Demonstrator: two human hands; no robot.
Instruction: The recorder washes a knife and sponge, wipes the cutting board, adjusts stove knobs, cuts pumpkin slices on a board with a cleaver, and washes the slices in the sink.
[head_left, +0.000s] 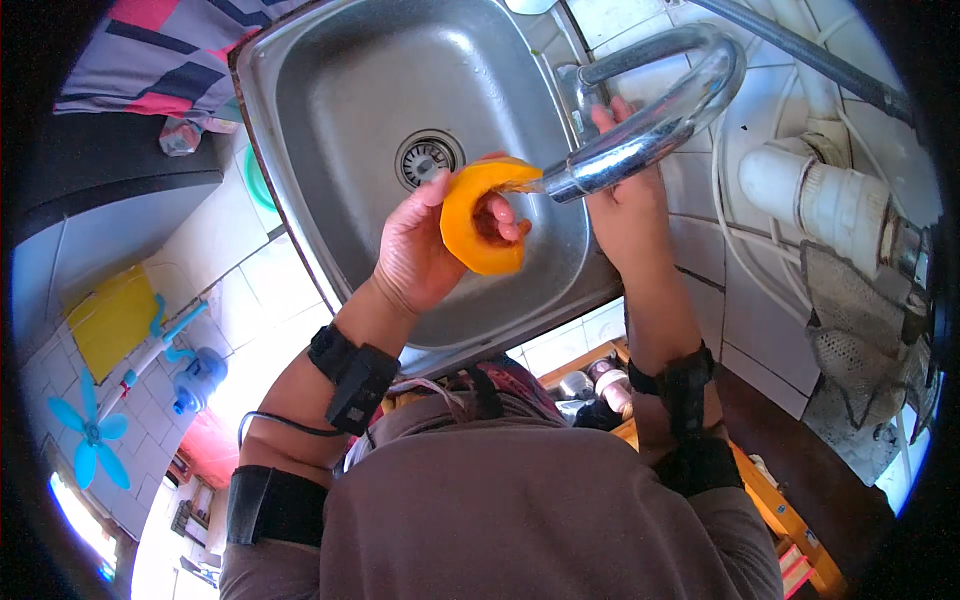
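Note:
In my left hand (416, 240) is a curved, C-shaped piece of peeled orange pumpkin (461, 225). My fingers pass behind it, and some fingertips show through its hollow middle, where the flesh is darker and stringy. The piece is held above the steel sink basin (337, 135), right at the mouth of the chrome faucet spout (637, 142). What looks like clear water runs from the spout onto its upper end. My right hand (634, 206) is behind the spout with its fingers at the faucet base (581, 94). The spout hides part of that hand, so its grip is unclear.
A drain strainer (429, 159) sits in the basin floor. Grey and white pipes (810, 180) and a mesh bag (855, 330) are along the tiled wall at right. A patterned cloth (172, 52) lies beyond the sink's left rim. A wooden rack (780, 510) stands low at right.

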